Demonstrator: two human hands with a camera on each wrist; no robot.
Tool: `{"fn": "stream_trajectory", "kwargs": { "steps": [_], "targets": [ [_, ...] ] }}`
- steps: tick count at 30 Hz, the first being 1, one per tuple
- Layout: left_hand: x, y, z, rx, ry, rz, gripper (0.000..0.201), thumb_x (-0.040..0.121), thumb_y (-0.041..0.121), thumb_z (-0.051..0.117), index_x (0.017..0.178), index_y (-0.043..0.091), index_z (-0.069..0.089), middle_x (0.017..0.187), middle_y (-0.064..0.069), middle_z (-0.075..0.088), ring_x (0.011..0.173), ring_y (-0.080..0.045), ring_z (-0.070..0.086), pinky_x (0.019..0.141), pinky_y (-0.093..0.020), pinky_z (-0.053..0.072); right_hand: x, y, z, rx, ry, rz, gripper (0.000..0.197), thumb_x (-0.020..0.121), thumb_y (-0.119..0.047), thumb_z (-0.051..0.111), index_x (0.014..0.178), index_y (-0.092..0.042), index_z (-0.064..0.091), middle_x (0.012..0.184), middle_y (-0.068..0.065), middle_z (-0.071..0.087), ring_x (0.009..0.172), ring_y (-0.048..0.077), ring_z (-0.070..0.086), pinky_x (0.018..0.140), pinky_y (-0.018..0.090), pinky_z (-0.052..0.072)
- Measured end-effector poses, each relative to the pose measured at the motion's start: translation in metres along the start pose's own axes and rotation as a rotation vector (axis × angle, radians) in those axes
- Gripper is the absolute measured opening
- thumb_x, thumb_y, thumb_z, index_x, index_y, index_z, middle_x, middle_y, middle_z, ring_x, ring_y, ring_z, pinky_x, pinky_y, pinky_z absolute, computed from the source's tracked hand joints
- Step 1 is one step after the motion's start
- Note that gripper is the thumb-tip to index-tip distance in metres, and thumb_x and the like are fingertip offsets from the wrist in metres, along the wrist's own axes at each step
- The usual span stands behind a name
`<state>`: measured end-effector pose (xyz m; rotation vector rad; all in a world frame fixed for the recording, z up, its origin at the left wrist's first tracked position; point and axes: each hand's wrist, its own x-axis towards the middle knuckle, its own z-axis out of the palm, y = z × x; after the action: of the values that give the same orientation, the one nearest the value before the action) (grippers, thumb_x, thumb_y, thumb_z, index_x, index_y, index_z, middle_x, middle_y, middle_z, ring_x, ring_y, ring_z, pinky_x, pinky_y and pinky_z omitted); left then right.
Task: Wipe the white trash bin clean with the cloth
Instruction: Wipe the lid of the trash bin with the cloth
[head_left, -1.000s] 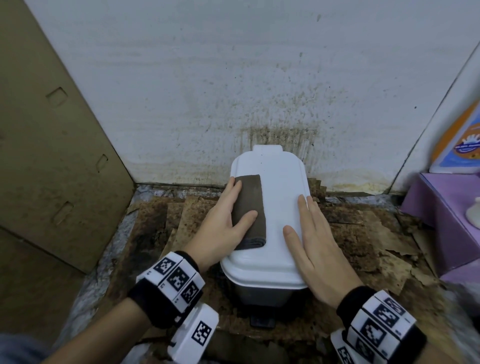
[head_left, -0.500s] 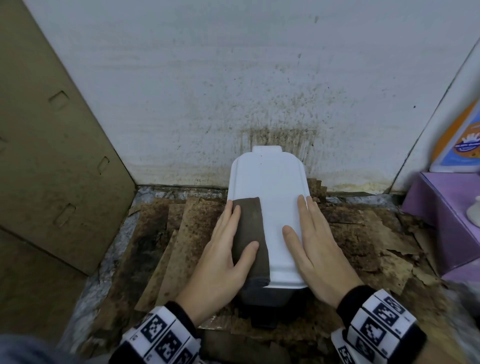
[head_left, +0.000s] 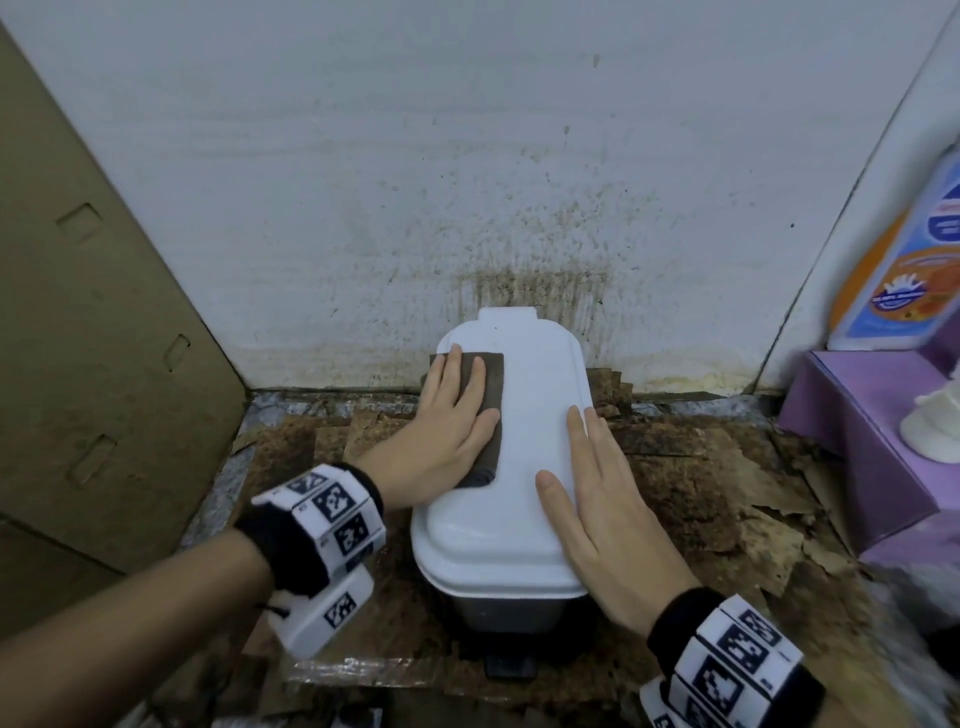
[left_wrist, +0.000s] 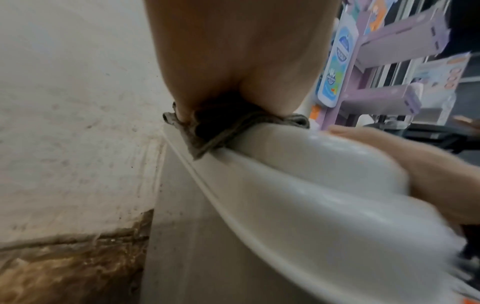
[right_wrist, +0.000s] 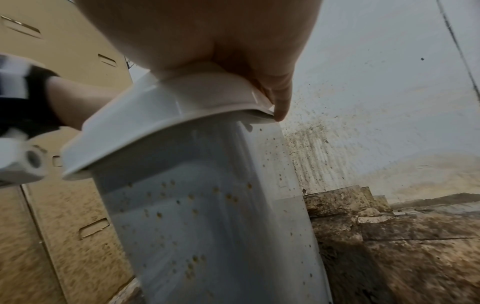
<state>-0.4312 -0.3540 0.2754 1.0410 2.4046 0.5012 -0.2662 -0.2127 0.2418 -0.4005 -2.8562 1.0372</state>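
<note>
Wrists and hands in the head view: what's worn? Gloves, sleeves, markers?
No gloves or sleeves: the left hand and right hand are bare, forearms too. Each wrist carries a black band wrapped with white square tiles printed with black-and-white block codes. A white boxy camera housing, also code-tagged, hangs under the left wrist. The right wrist's band matches.

One white trash bin (head_left: 511, 441), one cloth (head_left: 488, 410), two hands.

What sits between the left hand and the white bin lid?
A folded dark brown cloth, pressed flat under the left hand onto the white plastic lid, clearest in the head view.
</note>
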Motion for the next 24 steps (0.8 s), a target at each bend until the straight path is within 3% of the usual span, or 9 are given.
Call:
{"fn": "stream_trajectory", "kwargs": {
  "steps": [4, 8, 16, 20, 24],
  "targets": [
    [0.041, -0.008, -0.017, 0.077, 0.129, 0.034, 0.065, 0.112, 0.036, 0.028, 0.163, 0.011, -0.003, 0.169, -0.011, -0.018, 0.156, -0.028, -0.019, 0.126, -0.044, -0.007, 0.000, -0.002, -0.003, 0.011, -0.017, 0.006, 0.073, 0.102, -0.061, 0.020, 0.156, -0.035, -0.022, 0.162, -0.020, -0.029, 0.147, -0.006, -0.028, 0.120, 0.021, -0.005],
    [0.073, -0.008, -0.039, 0.131, -0.002, -0.031, 0.066, 0.111, 0.042, 0.021, 0.162, 0.019, -0.015, 0.167, -0.006, -0.028, 0.155, -0.025, -0.025, 0.123, -0.040, -0.009, 0.001, -0.002, -0.004, 0.016, -0.026, 0.003, 0.074, 0.101, -0.063, 0.019, 0.155, -0.036, -0.024, 0.162, -0.022, -0.030, 0.145, -0.008, -0.030, 0.120, 0.021, -0.005],
    [0.094, -0.005, -0.060, 0.202, -0.011, -0.017, 0.063, 0.111, 0.045, 0.020, 0.163, 0.022, -0.008, 0.171, -0.008, -0.012, 0.159, -0.023, -0.006, 0.126, -0.039, 0.001, 0.001, -0.004, -0.004, 0.017, -0.034, 0.011, 0.074, 0.101, -0.063, 0.018, 0.155, -0.037, -0.025, 0.161, -0.023, -0.031, 0.145, -0.008, -0.030, 0.123, 0.024, -0.002],
    [0.087, -0.004, -0.054, 0.177, 0.032, -0.006, 0.061, 0.111, 0.042, 0.020, 0.163, 0.020, -0.005, 0.171, -0.009, -0.011, 0.158, -0.024, -0.008, 0.125, -0.038, -0.001, 0.000, -0.003, -0.004, 0.010, -0.038, 0.005, 0.074, 0.100, -0.065, 0.018, 0.155, -0.038, -0.025, 0.162, -0.022, -0.030, 0.145, -0.008, -0.029, 0.124, 0.026, 0.000],
    [0.068, 0.002, -0.046, 0.197, 0.028, 0.001, 0.058, 0.113, 0.035, 0.018, 0.162, 0.015, -0.006, 0.169, -0.006, -0.019, 0.156, -0.023, -0.017, 0.119, -0.029, -0.011, 0.000, -0.002, -0.004, 0.010, -0.037, 0.003, 0.074, 0.100, -0.064, 0.017, 0.156, -0.036, -0.023, 0.162, -0.021, -0.029, 0.146, -0.008, -0.029, 0.121, 0.021, -0.004]
  ]
}}
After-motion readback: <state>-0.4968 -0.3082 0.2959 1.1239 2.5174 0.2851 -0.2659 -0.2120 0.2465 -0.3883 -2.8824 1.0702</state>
